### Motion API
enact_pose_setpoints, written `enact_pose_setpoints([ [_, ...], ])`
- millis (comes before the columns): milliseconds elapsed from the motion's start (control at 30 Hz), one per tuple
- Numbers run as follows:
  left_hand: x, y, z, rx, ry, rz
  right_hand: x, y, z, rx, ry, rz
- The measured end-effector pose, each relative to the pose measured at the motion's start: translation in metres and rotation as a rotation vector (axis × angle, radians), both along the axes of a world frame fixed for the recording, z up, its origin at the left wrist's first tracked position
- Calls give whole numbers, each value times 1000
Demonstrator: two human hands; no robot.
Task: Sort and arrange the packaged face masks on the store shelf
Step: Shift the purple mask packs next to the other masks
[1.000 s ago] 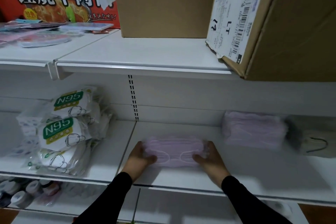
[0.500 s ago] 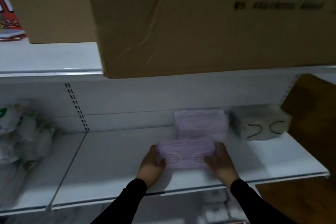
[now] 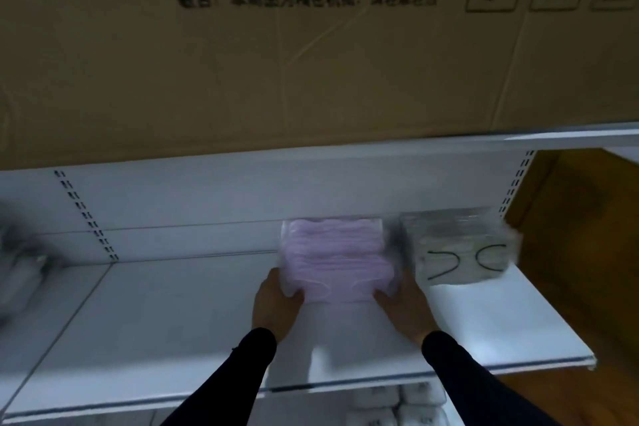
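Observation:
A clear-wrapped pack of pink face masks [image 3: 337, 282] is held between my two hands on the white shelf [image 3: 173, 339]. My left hand [image 3: 275, 304] grips its left end and my right hand [image 3: 403, 308] grips its right end. The pack sits against or on top of a stack of the same pink mask packs [image 3: 333, 239] at the back of the shelf; I cannot tell which. To the right of the stack stands a pile of grey mask packs [image 3: 460, 246] with black ear loops.
A big cardboard box [image 3: 311, 45] on the upper shelf overhangs the space above my hands. Blurred white packs [image 3: 17, 266] lie at the far left. More white packs [image 3: 408, 405] show on the shelf below. Brown wood [image 3: 570, 218] borders the shelf's right end.
Both hands carried the pink pack rightward along the shelf and back to the pink stack. The view swung right, leaving the N95 packs out at the left.

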State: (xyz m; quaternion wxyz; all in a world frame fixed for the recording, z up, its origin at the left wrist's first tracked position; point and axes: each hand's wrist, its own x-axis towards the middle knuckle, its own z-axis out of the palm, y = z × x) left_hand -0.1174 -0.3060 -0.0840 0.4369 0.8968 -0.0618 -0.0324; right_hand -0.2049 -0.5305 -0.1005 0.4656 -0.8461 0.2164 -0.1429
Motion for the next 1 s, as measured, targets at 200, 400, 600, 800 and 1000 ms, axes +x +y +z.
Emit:
enact_pose_setpoints([
  [200,0,-7,-2,-41,25,120,7,-10,-7,-33,-74,-8],
  [400,6,-18,-4,19,96,144,16,-9,-10,40,-111,-66],
  [600,9,-16,-9,106,72,88,14,-8,-13,-105,-115,-66],
  [800,15,-19,-13,85,1,90,23,-8,-17,-117,-87,-87],
  [1000,14,-20,-12,141,8,49,24,-6,-14,-119,-35,-103],
])
